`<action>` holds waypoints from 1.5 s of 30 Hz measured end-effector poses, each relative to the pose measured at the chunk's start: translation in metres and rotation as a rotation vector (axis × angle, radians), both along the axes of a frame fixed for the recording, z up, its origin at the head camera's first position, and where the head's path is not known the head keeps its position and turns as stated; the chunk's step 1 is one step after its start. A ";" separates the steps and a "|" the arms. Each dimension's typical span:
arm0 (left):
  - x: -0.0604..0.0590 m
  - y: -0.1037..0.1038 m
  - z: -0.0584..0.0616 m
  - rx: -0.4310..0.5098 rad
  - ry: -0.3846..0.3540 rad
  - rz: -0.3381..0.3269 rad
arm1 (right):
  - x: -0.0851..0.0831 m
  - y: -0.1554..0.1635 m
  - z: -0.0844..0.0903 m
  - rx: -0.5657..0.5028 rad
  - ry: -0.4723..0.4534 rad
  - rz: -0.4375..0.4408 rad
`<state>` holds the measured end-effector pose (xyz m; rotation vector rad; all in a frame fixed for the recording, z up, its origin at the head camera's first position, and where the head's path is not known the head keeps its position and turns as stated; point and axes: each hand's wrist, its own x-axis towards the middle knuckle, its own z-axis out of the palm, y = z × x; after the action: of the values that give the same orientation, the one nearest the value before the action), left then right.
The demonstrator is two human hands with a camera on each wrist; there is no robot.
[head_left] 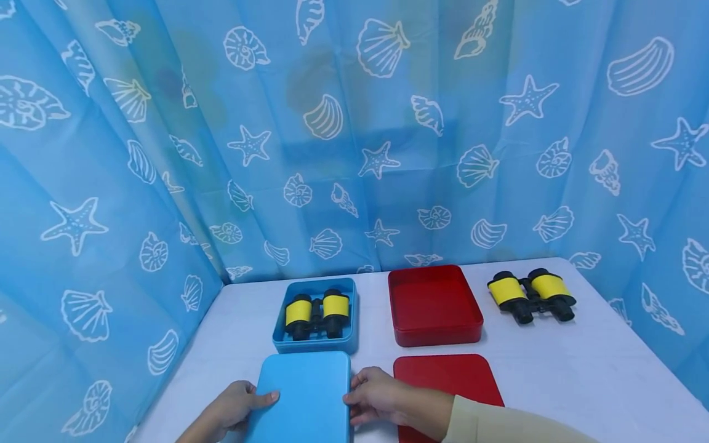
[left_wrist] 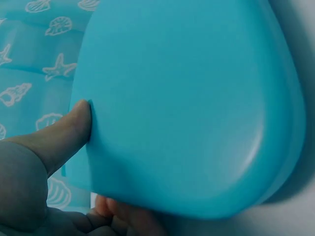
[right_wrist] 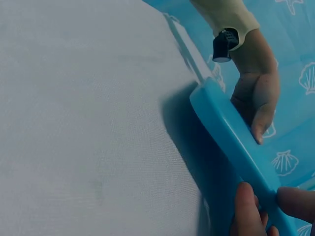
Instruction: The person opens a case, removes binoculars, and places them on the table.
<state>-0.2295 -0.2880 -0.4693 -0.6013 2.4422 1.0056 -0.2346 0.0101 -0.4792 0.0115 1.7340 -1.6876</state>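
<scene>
A blue lid (head_left: 306, 397) is held a little off the white table (head_left: 554, 369) at the near edge, gripped on both sides. My left hand (head_left: 239, 406) holds its left edge, thumb on top and fingers beneath. My right hand (head_left: 372, 394) grips its right edge. The lid (left_wrist: 192, 103) fills the left wrist view, with my thumb (left_wrist: 64, 130) pressed on it. In the right wrist view the lid (right_wrist: 231, 132) is seen edge-on, tilted above the table. Behind it stands an open blue box (head_left: 314, 317) holding yellow-and-black binoculars (head_left: 317, 312).
An empty red box (head_left: 434, 304) stands right of the blue one, with its red lid (head_left: 448, 384) flat in front. A second pair of binoculars (head_left: 532, 294) lies at the back right. A blue seashell curtain (head_left: 354, 135) closes in the back and sides.
</scene>
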 end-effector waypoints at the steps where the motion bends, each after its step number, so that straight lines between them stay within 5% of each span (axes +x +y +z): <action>1: 0.001 0.001 -0.001 -0.017 -0.006 0.002 | 0.000 0.000 0.000 0.001 0.003 0.004; 13: 0.001 0.002 0.000 -0.142 -0.039 0.000 | -0.006 0.003 -0.006 0.080 0.032 0.071; 24: -0.003 0.003 -0.007 -0.265 -0.025 -0.055 | -0.017 0.011 -0.003 0.083 0.014 0.230; 32: -0.006 0.008 -0.007 -0.354 -0.028 -0.081 | -0.041 0.011 -0.041 0.035 0.002 0.246; 34: -0.006 0.008 -0.006 -0.362 -0.027 -0.081 | -0.045 0.011 -0.041 0.074 0.062 0.274; 39: -0.008 0.007 0.004 -0.367 0.029 -0.131 | -0.043 0.011 0.002 0.263 0.325 0.310; 45: -0.028 0.007 0.013 -0.376 0.230 -0.248 | -0.060 0.009 0.039 0.376 0.572 0.224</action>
<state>-0.2576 -0.2812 -0.4560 -0.2953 2.8513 0.5449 -0.2950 0.0195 -0.4399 -0.5192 2.3504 -1.2482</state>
